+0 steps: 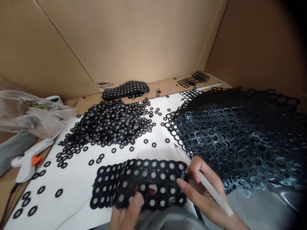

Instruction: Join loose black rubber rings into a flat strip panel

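A black perforated sheet [153,174] with rows of light round spots is held low in front of me, its left part folded or stacked. My left hand [130,209] grips the sheet's lower edge, thumb on top and the other fingers hidden beneath. At the sheet's right end, my right hand [206,191] pinches the edge and also holds a pale pen-like tool [213,191], whose pointed tip is directed up and left. Beyond the sheet lies a heap of small black rings [107,123], with loose rings scattered around it on the white board [79,179].
A large pile of black ring mesh [235,134] fills the right side. A white glue gun [28,163] and a clear plastic bag [35,111] lie left. Another dotted black strip [127,89] rests at the back, before cardboard walls [134,41].
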`<state>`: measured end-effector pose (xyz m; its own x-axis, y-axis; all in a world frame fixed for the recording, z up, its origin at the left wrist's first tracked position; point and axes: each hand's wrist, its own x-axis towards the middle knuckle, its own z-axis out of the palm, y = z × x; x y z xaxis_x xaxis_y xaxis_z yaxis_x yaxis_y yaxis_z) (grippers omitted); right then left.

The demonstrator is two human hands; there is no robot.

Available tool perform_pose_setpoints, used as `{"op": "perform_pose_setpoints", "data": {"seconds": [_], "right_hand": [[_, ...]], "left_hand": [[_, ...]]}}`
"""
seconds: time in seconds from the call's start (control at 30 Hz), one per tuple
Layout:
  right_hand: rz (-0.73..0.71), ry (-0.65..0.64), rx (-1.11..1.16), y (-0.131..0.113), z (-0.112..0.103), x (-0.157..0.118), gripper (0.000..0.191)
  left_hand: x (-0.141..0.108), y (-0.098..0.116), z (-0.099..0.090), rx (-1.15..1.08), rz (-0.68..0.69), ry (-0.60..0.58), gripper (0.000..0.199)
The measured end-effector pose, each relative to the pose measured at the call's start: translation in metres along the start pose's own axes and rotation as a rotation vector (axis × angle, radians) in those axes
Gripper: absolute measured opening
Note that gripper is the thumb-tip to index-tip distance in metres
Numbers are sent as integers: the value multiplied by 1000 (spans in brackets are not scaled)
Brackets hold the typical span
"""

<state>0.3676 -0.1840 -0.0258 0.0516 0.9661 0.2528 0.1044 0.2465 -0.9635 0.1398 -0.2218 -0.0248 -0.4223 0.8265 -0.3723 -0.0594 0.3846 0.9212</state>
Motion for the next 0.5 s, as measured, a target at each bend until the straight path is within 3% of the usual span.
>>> {"op": "perform_pose_setpoints", "data": {"seconds": [0.1,0.13,0.23,0.33,0.5], "right_hand": [[-18,62,-99,-14,-12,-2,37],[-15,70,-127,-17,-17,-2,36],[3,79,-188,-19,-32,2,33],[18,1,-285,-10,-41,7,29],[-68,-182,-451,13,-51,11,22]], "left_hand": [[17,13,-10,-256,-141,89,77],[22,16,-15,-297,-149,182,76],[34,21,-37,-215,21,238,77],[42,21,-58,114,175,175,80],[44,19,-73,275,103,-33,80]]}}
